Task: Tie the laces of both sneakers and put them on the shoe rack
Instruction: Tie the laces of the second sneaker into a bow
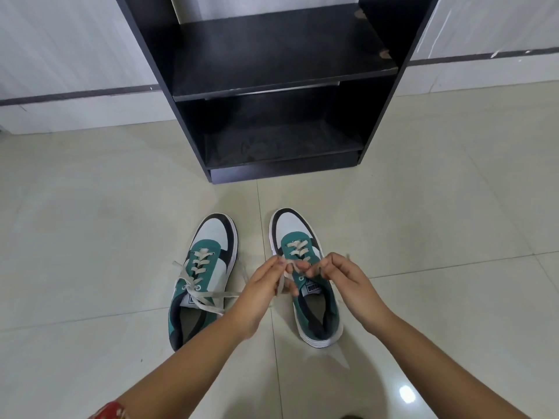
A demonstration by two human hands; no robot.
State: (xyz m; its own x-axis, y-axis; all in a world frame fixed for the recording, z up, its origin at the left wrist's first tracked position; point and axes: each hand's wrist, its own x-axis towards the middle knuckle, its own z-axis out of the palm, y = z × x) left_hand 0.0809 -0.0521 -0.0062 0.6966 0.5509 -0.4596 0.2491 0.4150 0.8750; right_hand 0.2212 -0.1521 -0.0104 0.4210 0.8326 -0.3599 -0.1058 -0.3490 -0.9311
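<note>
Head cam, going L to R. Far L at the bottom edge I see a red band (113, 411) on the left forearm. Next, the left sneaker (202, 276) sits flat on the tiled floor (90, 237), toe pointing toward the rack; teal, white and black upper, its laces (199, 293) look knotted, w/ loose ends trailing out to both sides over the floor. Left hand (266, 282) comes up from bottom centre, grip clenched: its fingertips (280, 264) pinch a strand of the lace (282, 282) of the other shoe, the strand hanging down below the fingers. Right sneaker (305, 273) stands just beside the first one, apart from it, also toe-forward on the floor, same colours, tongue label visible but I can't read it properly. Both hands meet over its tongue, approx mid-shoe. Right hand (344, 279) is curled tight too, grip grasping the same shoe's lace; exact strand in it is hidden by the fingers, a short blurred end shows above the knuckles. Beyond the shoes, centre-top, the black shoe rack (272, 71) stands against the wall (60, 40), open-fronted w/ two shelves showing; neither sneaker is on it. Glare spot on the floor at bottom R.
</note>
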